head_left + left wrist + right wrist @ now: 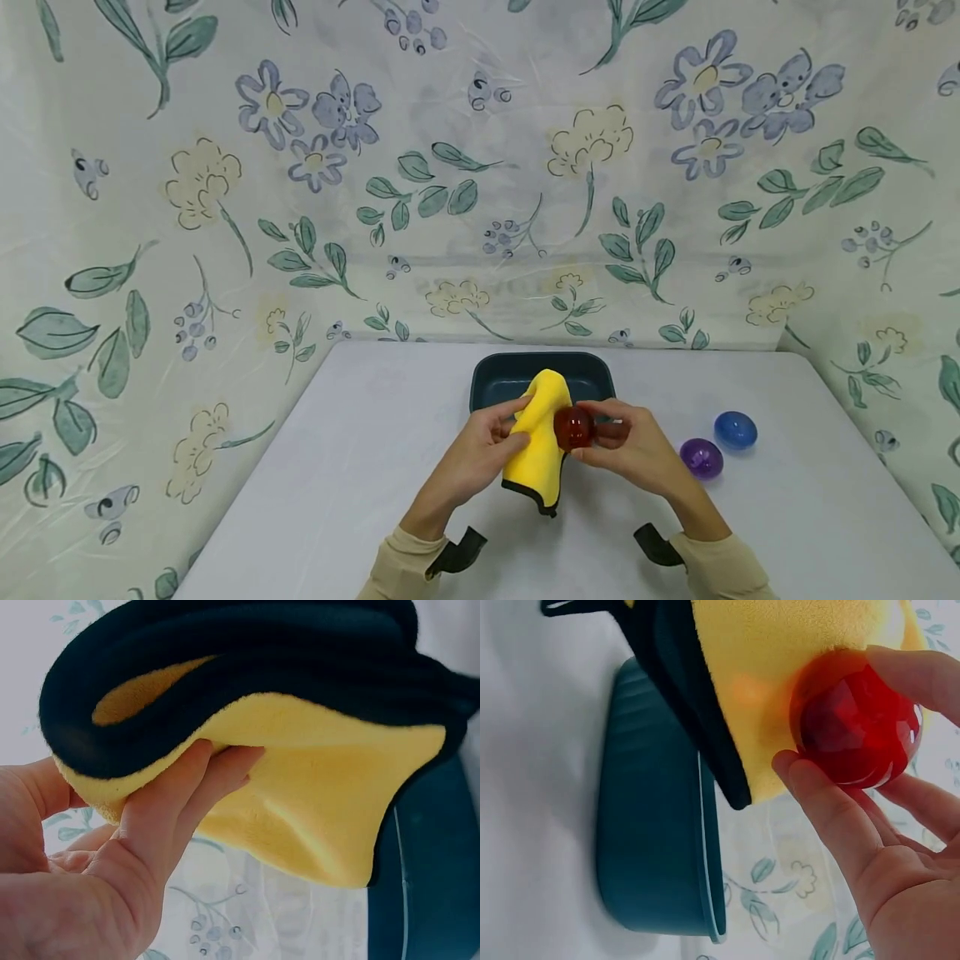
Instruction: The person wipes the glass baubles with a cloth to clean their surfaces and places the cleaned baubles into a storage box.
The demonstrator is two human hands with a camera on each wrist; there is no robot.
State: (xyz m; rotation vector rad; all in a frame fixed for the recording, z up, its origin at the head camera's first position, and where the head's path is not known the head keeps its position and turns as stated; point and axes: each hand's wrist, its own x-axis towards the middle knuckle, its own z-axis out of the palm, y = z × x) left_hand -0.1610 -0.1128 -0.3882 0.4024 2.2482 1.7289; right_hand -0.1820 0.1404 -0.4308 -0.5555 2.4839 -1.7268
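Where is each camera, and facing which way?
Head: worn on the head, looking forward and down at the left hand and right hand; beige sleeves show.
Left wrist: worn there, facing that hand gripping a yellow, black-edged cloth.
Right wrist: worn there, facing that hand holding a glossy red ball.
Both wrist views share the cloth and a dark-teal rectangular tub.

Right hand (892, 877): gripped the red ball (859, 727) from lower right.
Red ball: showed upper right, before the yellow cloth (754, 682).
Yellow cloth: spanned top centre, dark-edged.
Teal container (652, 825): stood left of centre.
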